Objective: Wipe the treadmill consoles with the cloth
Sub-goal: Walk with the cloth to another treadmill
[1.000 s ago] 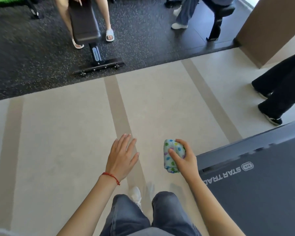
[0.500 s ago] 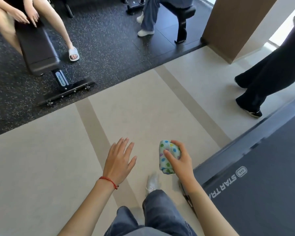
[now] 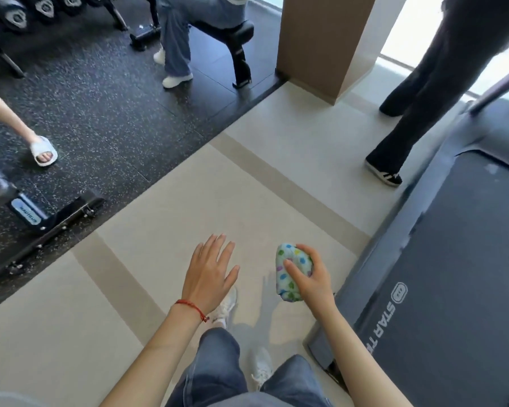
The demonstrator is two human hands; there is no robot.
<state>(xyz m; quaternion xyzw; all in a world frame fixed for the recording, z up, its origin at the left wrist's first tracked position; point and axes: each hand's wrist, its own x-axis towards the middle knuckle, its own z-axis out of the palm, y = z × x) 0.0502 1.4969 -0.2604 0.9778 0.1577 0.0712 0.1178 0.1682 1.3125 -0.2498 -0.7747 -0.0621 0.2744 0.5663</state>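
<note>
My right hand (image 3: 313, 279) grips a balled-up white cloth (image 3: 290, 274) with coloured dots, held over the beige floor just left of a grey treadmill (image 3: 441, 259). Only the treadmill's belt and rear end show; its console is out of view. My left hand (image 3: 209, 273) hangs flat with fingers spread and holds nothing, a red string around its wrist.
A person in black trousers (image 3: 415, 95) stands beside the treadmill's left edge, in front of a brown pillar (image 3: 321, 39). On the dark rubber mat, a weight bench (image 3: 41, 218) stands at left and a seated person's legs (image 3: 177, 39) at the top. Dumbbells (image 3: 15, 13) line the far left.
The view has swung right and forward: the treadmill now runs up the right side and the pillar and standing person sit nearer. Both hands keep their poses, the cloth still gripped.
</note>
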